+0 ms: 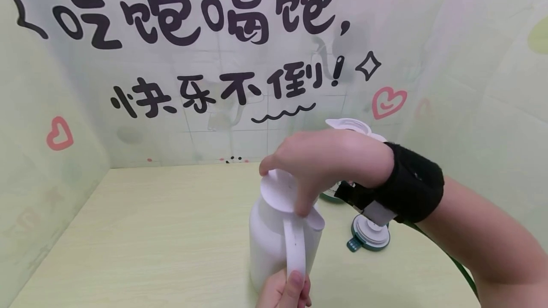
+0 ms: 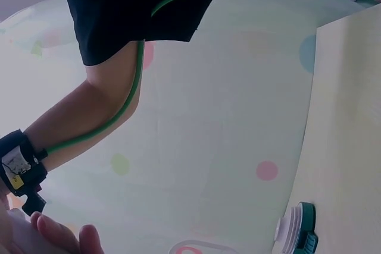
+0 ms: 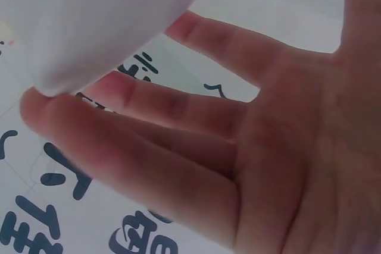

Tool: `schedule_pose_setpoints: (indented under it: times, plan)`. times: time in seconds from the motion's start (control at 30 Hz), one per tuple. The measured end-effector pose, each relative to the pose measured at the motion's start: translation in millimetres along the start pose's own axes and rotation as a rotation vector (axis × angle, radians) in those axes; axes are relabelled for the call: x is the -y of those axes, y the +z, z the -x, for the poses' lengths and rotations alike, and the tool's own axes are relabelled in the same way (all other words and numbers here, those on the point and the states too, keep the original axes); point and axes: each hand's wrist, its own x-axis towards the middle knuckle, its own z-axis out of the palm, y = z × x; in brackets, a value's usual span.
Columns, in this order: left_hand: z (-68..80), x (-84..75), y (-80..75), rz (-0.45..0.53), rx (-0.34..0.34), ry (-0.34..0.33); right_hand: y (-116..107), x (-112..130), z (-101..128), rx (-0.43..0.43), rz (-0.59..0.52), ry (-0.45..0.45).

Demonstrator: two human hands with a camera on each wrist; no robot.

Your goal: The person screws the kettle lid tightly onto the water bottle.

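Left hand (image 1: 284, 291) grips the handle of a white jug (image 1: 278, 246) mid-surface (image 1: 150, 241); right hand (image 1: 317, 165) pinches its lid (image 1: 284, 196); a slack hold could tip the jug onto the green cap (image 1: 370, 234) nearby.

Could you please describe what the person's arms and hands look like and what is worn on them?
Both hands are bare. The right hand has a wide black fabric strap round the wrist, carrying a small camera unit with a white label. A green cable runs along that forearm up to a short black sleeve. Of the left hand only the ungloved fingers show.
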Motion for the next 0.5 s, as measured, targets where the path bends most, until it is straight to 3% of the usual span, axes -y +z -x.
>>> schedule_pose_setpoints:
  times: [0.1,0.27,0.5]
  plan:
    - [-1.2,0.3,-0.6,-0.005,-0.002,0.015,1,-1,2,-0.006,-0.007,0.021]
    - [-2.2,0.6,-0.5,-0.026,-0.004,0.060,5,-13,10,-0.070,-0.109,0.023]
    - [-0.4,-1.1,0.1,0.028,0.001,0.016,20,-40,33,-0.349,-0.326,0.137]
